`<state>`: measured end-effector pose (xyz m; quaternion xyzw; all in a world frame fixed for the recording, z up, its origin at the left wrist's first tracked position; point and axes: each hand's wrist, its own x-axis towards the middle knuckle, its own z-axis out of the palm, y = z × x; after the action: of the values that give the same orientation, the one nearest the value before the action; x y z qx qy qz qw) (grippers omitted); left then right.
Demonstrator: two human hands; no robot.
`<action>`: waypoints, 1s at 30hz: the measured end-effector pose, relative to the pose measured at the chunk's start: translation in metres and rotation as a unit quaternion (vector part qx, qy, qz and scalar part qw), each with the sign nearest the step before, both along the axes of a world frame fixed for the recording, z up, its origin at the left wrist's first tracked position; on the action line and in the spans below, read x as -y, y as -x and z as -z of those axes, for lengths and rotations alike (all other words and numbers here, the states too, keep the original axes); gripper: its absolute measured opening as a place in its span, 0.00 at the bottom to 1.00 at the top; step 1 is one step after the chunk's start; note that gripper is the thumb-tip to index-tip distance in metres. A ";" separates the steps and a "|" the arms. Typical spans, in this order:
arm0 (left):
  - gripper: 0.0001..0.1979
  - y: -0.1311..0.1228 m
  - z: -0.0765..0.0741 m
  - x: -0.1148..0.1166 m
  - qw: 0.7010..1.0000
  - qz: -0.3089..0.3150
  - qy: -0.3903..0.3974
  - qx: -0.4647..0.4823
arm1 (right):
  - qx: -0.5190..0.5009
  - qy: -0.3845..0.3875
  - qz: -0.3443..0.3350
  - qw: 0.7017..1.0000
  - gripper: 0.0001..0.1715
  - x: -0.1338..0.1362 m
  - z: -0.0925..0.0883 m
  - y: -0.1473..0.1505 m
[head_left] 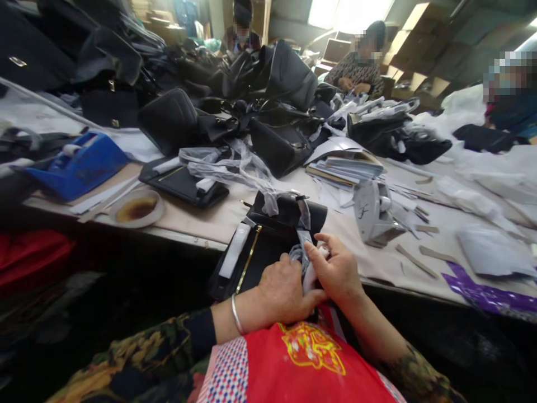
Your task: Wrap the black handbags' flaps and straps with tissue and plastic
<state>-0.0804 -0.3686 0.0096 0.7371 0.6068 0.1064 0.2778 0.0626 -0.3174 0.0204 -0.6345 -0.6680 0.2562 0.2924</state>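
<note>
A black handbag (268,240) leans on the table's front edge and reaches down toward my lap. It has a gold zipper (250,254) and a white wrapped strip on its front. A bunched strap in pale plastic wrap (302,252) lies across its right side. My right hand (335,268) pinches this wrapped strap between thumb and fingers. My left hand (281,285), with a silver bangle at the wrist, curls around the strap's lower part against the bag; its fingertips are partly hidden. Both hands are close together.
Behind the bag lie another black bag (184,182) and a heap of black bags (235,106). A blue tape dispenser (78,165) and a dish of brown liquid (137,209) are left; a grey dispenser (375,215) and papers (342,168) right. Several people sit beyond.
</note>
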 end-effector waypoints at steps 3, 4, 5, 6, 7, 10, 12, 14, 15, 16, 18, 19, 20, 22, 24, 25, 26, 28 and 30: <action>0.33 -0.001 0.002 0.001 1.000 0.004 0.008 0.013 | -0.008 0.014 -0.009 1.000 0.36 -0.001 0.002 0.000; 0.30 -0.001 0.003 0.001 1.000 0.007 0.010 0.020 | -0.013 0.023 -0.016 1.000 0.36 0.000 0.002 -0.002; 0.27 -0.001 0.005 0.001 1.000 0.011 0.011 0.027 | -0.018 0.034 -0.026 0.999 0.36 0.000 0.001 -0.005; 0.24 -0.001 0.006 0.002 0.999 0.014 0.010 0.031 | -0.023 0.048 -0.036 0.998 0.37 0.001 0.000 -0.008; 0.22 0.000 0.006 0.002 0.999 0.015 0.007 0.033 | -0.028 0.063 -0.047 0.996 0.38 0.003 -0.001 -0.012; 0.19 0.001 0.007 0.002 0.999 0.017 -0.003 0.031 | -0.027 0.112 -0.073 0.991 0.43 0.009 -0.004 -0.023; 0.19 0.001 0.008 0.002 0.999 0.023 -0.009 0.030 | 0.003 0.136 -0.074 0.988 0.50 0.013 -0.003 -0.025; 0.19 -0.001 0.008 0.002 0.999 0.031 -0.015 0.027 | 0.024 0.134 -0.053 0.989 0.56 0.015 0.000 -0.022; 0.19 -0.002 0.009 0.002 0.999 0.032 -0.015 0.023 | 0.023 0.128 -0.037 0.991 0.57 0.015 0.002 -0.018; 0.20 -0.003 0.009 0.002 0.999 0.031 -0.015 0.016 | 0.014 0.122 -0.017 0.992 0.58 0.015 0.004 -0.013; 0.22 -0.004 0.010 0.001 1.000 0.022 -0.017 0.005 | -0.014 0.116 0.022 0.993 0.57 0.013 0.009 -0.003; 0.24 -0.003 0.011 0.001 1.000 0.016 -0.017 0.001 | -0.026 0.117 0.036 0.992 0.56 0.012 0.011 0.002; 0.25 -0.003 0.011 0.002 1.000 0.010 -0.015 0.000 | -0.038 0.117 0.047 0.991 0.55 0.011 0.013 0.005; 0.26 -0.001 0.010 0.002 1.000 0.002 -0.009 0.006 | -0.052 0.115 0.060 0.990 0.53 0.009 0.016 0.009; 0.26 0.001 0.008 0.002 1.000 0.000 -0.001 0.015 | -0.052 0.109 0.065 0.991 0.51 0.008 0.018 0.011; 0.26 0.001 0.007 0.003 1.000 0.002 0.002 0.020 | -0.049 0.106 0.066 0.991 0.51 0.008 0.019 0.011; 0.26 0.002 0.007 0.003 1.000 0.004 0.004 0.024 | -0.047 0.103 0.065 0.991 0.51 0.009 0.019 0.012; 0.25 0.001 0.006 0.003 0.999 0.004 0.012 0.030 | -0.049 0.103 0.065 0.991 0.50 0.010 0.018 0.013; 0.22 0.000 0.008 0.003 0.999 0.001 0.019 0.030 | -0.056 0.113 0.062 0.990 0.50 0.010 0.015 0.016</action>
<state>-0.0807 -0.3712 0.0013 0.7288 0.5993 0.1170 0.3099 0.0464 -0.3278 0.0050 -0.6884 -0.5768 0.3465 0.2710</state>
